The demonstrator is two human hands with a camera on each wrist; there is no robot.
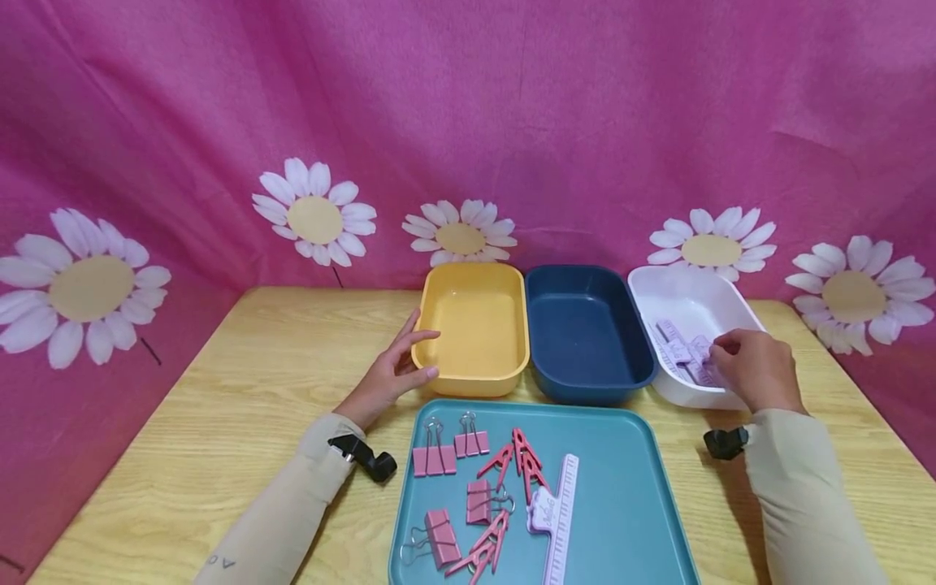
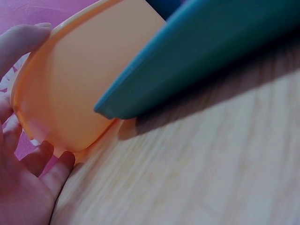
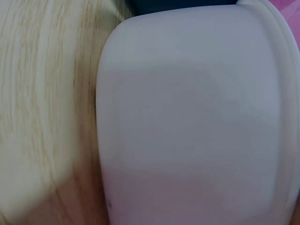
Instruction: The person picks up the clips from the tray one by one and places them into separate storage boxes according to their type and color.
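My left hand [image 1: 391, 370] rests against the left side of the yellow bin [image 1: 522, 357], fingers spread at its rim. In the left wrist view the thumb [image 2: 26, 42] lies along the bin's edge. Over the front of the white bin [image 1: 676, 392], my right hand [image 1: 760, 370] reaches in with bent fingers, pinching a lavender ruler clip [image 1: 702, 372]. Another lavender clip [image 1: 669, 331] lies under or beside it; they overlap. On the teal tray [image 1: 621, 487] are pink binder clips [image 1: 442, 538], pink clothespins [image 1: 497, 461] and one lavender ruler clip [image 1: 561, 516].
A navy bin [image 1: 585, 325] stands between the yellow and white ones, all three in a row behind the tray. Wooden tabletop [image 1: 292, 349] shows on both sides. A pink flowered cloth [image 1: 512, 122] hangs behind. The right wrist view shows mainly the white bin's outer wall [image 3: 187, 117].
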